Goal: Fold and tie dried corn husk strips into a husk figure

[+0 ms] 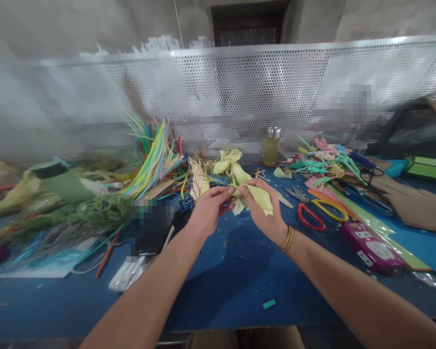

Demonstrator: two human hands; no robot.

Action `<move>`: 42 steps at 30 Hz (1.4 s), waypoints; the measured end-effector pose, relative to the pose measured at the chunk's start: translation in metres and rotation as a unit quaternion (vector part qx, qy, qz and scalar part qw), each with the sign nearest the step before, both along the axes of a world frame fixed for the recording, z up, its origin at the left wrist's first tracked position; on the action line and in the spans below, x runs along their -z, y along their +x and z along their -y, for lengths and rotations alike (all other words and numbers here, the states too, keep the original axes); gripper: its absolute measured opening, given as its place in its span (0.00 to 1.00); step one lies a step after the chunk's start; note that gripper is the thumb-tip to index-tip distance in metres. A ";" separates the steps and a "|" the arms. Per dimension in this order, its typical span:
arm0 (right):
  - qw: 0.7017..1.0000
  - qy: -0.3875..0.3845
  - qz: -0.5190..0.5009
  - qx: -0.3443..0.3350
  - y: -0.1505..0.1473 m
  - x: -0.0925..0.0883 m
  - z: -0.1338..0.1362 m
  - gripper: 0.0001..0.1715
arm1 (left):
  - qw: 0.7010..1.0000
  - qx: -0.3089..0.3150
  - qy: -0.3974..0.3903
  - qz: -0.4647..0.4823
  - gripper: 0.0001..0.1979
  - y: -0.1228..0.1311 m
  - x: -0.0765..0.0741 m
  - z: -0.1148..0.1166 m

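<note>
The person's left hand (210, 206) and right hand (269, 220) pinch pale green paper (263, 199) between them above the tabletop (240, 300), scissors (311, 209) at three o'clock from it, a bottle (271, 149) at one.

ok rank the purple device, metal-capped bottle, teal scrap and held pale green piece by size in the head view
1. Purple device
2. Bottle and pale green piece: too close to rank; the piece is partly covered
3. Teal scrap
</note>
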State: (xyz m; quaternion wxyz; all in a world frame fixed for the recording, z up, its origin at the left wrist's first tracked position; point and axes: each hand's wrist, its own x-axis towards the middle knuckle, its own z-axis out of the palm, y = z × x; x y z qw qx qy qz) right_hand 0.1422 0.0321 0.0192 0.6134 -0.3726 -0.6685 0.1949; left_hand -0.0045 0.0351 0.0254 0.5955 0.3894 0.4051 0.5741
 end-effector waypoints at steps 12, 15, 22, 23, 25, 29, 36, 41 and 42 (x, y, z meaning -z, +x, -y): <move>0.991 -0.089 0.052 0.080 0.001 0.000 -0.006 0.11 | 0.998 0.003 0.027 -0.059 0.14 0.003 -0.001 0.003; 0.994 -0.113 -0.002 0.006 -0.001 0.000 -0.006 0.08 | 0.996 -0.022 0.045 -0.080 0.14 0.003 -0.002 0.003; 0.996 -0.067 -0.033 -0.047 0.000 0.006 -0.012 0.10 | 0.995 -0.020 0.061 -0.080 0.13 0.002 -0.003 0.004; 0.996 -0.076 -0.036 -0.043 0.000 0.007 -0.013 0.10 | 0.995 -0.010 0.059 -0.078 0.13 0.002 -0.003 0.004; 0.994 -0.092 -0.053 -0.038 0.001 0.009 -0.015 0.11 | 0.996 0.006 0.057 -0.075 0.13 0.002 -0.002 0.004; 0.989 -0.123 -0.072 -0.025 0.001 0.010 -0.017 0.13 | 0.994 0.023 0.069 -0.079 0.13 0.002 -0.002 0.005; 0.993 -0.108 -0.034 -0.033 0.001 0.007 -0.016 0.12 | 0.978 -0.006 0.095 -0.186 0.13 0.000 -0.003 0.005; 0.996 -0.046 0.027 -0.070 0.009 0.001 -0.016 0.15 | 0.979 0.006 0.097 -0.182 0.12 -0.008 -0.004 0.001; 0.996 -0.032 0.045 -0.071 0.011 0.000 -0.016 0.17 | 0.978 0.006 0.098 -0.185 0.11 -0.010 -0.004 0.000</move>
